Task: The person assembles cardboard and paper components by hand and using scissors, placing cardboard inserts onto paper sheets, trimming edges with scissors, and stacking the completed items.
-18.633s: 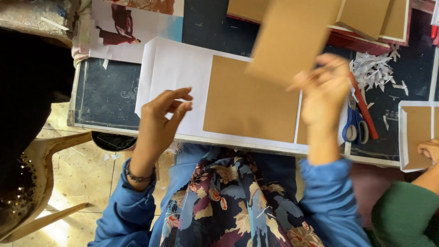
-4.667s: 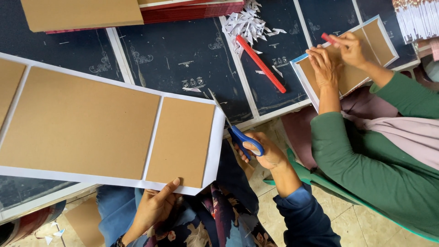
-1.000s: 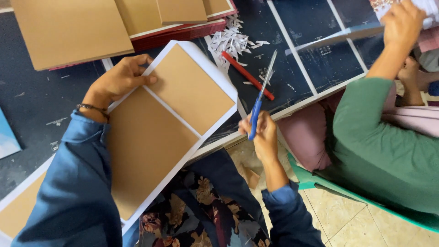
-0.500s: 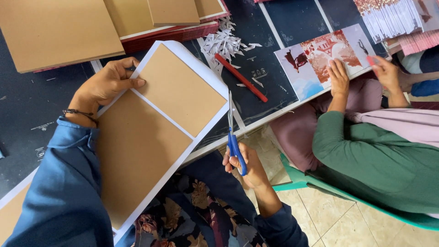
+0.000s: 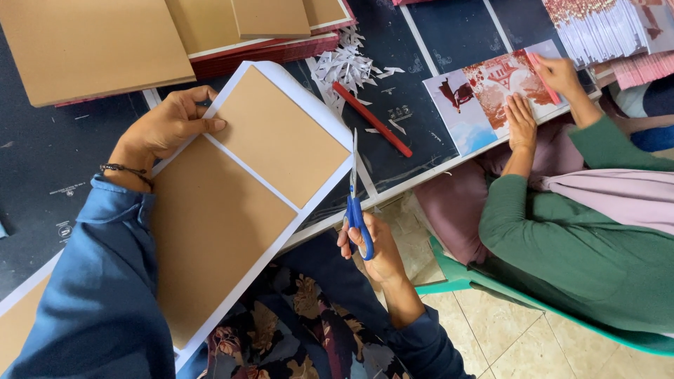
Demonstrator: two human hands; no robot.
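My left hand (image 5: pixel 168 128) presses on the edge of a large white sheet (image 5: pixel 295 87) with brown cardboard panels (image 5: pixel 277 140) glued on it; the sheet lies on the dark table and hangs over its near edge. My right hand (image 5: pixel 375 245) grips blue-handled scissors (image 5: pixel 355 203), blades pointing up at the sheet's right corner. White paper scraps (image 5: pixel 347 67) and a red pen (image 5: pixel 372 119) lie beyond the sheet.
Stacks of brown boards (image 5: pixel 91 45) on red covers sit at the back. At the right a person in a green sleeve (image 5: pixel 562 231) presses both hands on a printed picture sheet (image 5: pixel 484 98). A stack of printed sheets (image 5: pixel 604 28) lies at the far right. A teal chair (image 5: pixel 449 281).
My right hand has brought the scissors down and in towards the sheet's right corner. The person at the right has laid a picture sheet on the table and holds it down.
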